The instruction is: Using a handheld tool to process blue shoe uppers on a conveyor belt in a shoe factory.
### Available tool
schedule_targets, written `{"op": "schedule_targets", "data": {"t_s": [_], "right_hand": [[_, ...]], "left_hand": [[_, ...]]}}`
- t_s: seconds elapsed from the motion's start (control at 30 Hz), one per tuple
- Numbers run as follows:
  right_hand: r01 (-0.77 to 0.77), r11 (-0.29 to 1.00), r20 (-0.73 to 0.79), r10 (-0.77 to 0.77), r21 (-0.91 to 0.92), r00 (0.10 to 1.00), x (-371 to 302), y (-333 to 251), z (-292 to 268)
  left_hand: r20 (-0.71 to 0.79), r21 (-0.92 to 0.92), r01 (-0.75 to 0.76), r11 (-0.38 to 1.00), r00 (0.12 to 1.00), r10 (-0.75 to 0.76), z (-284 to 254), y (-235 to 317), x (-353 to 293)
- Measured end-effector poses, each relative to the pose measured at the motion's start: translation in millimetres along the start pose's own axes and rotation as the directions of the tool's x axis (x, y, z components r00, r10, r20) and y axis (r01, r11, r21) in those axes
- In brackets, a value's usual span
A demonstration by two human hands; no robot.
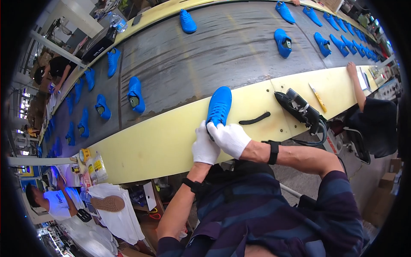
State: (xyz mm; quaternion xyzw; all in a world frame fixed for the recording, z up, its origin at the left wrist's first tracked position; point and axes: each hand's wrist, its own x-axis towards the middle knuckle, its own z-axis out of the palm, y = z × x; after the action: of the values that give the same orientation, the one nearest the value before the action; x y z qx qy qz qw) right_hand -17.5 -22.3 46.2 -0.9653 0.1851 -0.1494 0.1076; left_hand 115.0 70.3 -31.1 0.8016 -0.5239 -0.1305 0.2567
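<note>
A blue lace-up shoe (219,103) lies on the cream-coloured ledge, its toe pointing away from me. Both my hands wear white knit gloves and close around its heel end. My left hand (205,146) grips the left side of the heel, while my right hand (231,139) has its fingers at the shoe's opening. The gloves hide most of the heel and the opening. Right of the shoe is a curved black strip (254,118). Beyond that lie a black hand-held device (297,107) with a hose and a yellow-handled knife (317,97).
Past the ledge (150,150) runs a grey conveyor belt (227,51) carrying many blue shoes, such as one shoe (136,94). A yellow tape roll (84,155) sits at the ledge's left end. Co-workers are at both sides; one's arm (357,88) reaches over the ledge.
</note>
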Motion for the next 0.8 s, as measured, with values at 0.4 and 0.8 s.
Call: {"op": "schedule_targets", "data": {"t_s": [0.4, 0.8], "right_hand": [[-0.273, 0.895, 0.259, 0.186, 0.353, 0.948, -86, 19, -19], [-0.257, 0.914, 0.159, 0.217, 0.313, 0.963, -67, 37, -40]], "left_hand": [[0.181, -0.153, 0.103, 0.983, 0.981, -0.074, -43, 16, 23], [-0.014, 0.217, -0.028, 0.976, 0.999, 0.032, -18, 60, 1]]}}
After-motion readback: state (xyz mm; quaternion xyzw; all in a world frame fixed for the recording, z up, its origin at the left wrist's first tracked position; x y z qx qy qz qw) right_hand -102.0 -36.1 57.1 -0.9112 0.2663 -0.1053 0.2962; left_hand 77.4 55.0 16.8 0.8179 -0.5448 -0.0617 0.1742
